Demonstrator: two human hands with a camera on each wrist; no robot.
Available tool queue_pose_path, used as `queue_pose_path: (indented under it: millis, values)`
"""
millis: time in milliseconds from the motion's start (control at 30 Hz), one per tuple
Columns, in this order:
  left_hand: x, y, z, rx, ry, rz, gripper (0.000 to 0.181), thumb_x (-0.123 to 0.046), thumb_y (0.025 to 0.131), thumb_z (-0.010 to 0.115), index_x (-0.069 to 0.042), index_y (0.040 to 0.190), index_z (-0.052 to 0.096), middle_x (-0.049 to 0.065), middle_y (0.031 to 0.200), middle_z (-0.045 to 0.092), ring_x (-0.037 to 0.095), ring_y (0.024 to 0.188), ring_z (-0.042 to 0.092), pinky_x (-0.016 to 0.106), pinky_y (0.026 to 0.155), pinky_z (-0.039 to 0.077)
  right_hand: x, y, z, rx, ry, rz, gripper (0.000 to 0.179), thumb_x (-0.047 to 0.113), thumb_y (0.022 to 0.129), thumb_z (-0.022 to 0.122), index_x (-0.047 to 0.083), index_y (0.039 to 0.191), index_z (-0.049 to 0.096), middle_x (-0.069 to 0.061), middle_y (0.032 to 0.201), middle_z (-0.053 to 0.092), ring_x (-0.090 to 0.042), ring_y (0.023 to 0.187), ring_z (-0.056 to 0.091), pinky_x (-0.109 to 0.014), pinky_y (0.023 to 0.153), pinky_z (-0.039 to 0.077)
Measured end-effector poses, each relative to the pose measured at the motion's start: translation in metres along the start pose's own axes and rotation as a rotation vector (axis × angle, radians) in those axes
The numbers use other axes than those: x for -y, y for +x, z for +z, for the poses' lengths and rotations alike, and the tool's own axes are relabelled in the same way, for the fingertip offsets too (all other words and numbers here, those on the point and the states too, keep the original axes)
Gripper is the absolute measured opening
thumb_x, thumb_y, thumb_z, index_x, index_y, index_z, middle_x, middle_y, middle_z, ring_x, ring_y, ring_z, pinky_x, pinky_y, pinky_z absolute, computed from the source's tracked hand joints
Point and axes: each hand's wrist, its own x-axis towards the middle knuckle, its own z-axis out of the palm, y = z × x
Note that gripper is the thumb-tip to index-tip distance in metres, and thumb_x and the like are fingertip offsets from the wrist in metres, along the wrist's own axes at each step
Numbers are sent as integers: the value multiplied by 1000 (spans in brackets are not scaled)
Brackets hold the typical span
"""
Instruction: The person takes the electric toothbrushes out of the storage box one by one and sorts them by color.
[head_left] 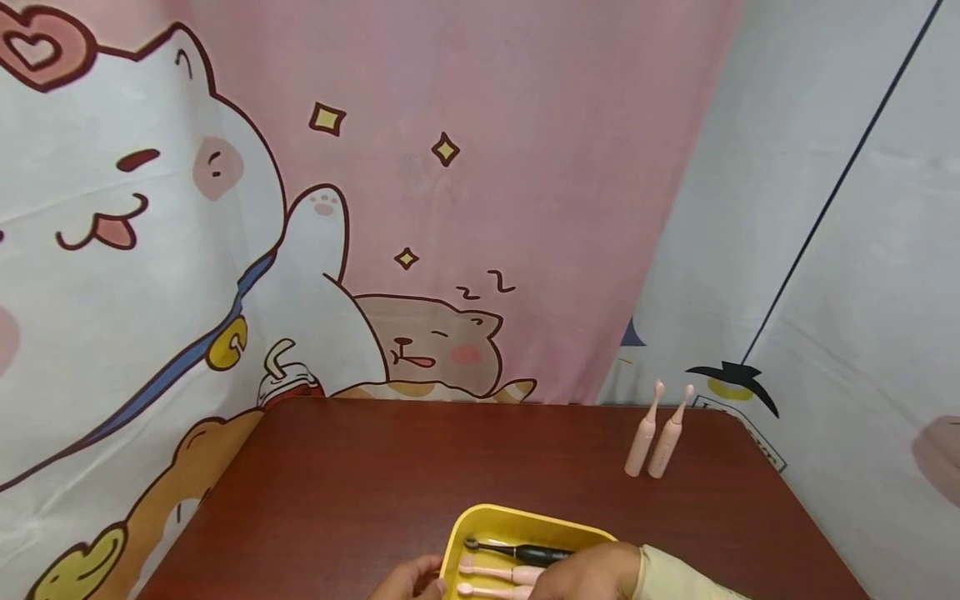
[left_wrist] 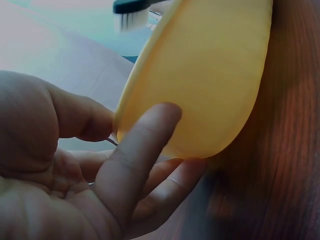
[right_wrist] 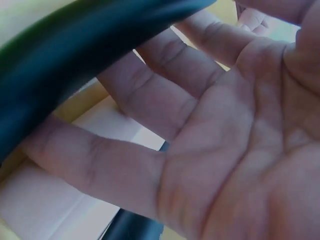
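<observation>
A yellow tray [head_left: 536, 521] lies at the front edge of the view, with toothbrushes in it. My left hand [head_left: 412, 579] grips the tray's left end; in the left wrist view its fingers [left_wrist: 145, 145] lie against the yellow wall. My right hand [head_left: 592, 575] reaches over the tray's right side. In the right wrist view its fingers curl beneath a black electric toothbrush handle [right_wrist: 100, 55]. From above, a black electric toothbrush [head_left: 536, 555] points left, its right end hidden by that hand. Beside it lie a pink toothbrush [head_left: 525, 575] and a second pink toothbrush [head_left: 487, 591], partly covered.
Two pink electric toothbrushes, one [head_left: 641, 446] beside another [head_left: 667, 446], stand upright on the brown table [head_left: 375, 475] at the back right. Another dark handle [right_wrist: 132, 227] shows below my right hand. A cartoon-printed curtain [head_left: 525, 167] hangs behind the table.
</observation>
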Motion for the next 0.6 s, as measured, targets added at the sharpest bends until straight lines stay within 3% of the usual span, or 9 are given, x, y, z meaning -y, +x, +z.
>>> queue_pose_path:
  millis: [67,167,300,400,600]
  values:
    - [-3,-2,2,1,-12,4,37,-7,100,51,19,127,51,13,104,70,22,92,68,37,79,57,0,-1,4,-23,80,0,38,27,106,44,14,141,54,16,108,60,5,95,57,-15,86,51]
    - [-1,-2,3,8,-29,22,36,-6,99,51,19,126,51,15,104,71,22,91,69,36,78,58,1,-4,7,-53,150,-1,37,24,107,43,19,141,54,16,119,60,4,106,56,-19,94,49]
    - [1,-2,3,29,-50,33,38,-5,99,51,21,127,49,17,104,71,24,92,70,36,78,58,3,-10,5,-86,50,-5,32,19,104,49,4,131,58,13,103,60,8,88,54,-12,80,48]
    - [1,-2,3,34,-49,21,40,-5,99,50,21,128,48,17,105,71,24,93,70,36,78,58,6,-15,1,-124,-91,-36,27,14,104,49,-6,120,57,11,92,54,10,76,49,-9,69,42]
    - [0,-3,4,16,-8,8,40,-4,99,48,23,127,46,20,104,70,26,92,70,39,79,58,6,-25,2,-263,-215,-103,23,22,106,46,7,112,61,15,90,52,9,78,49,-10,69,41]
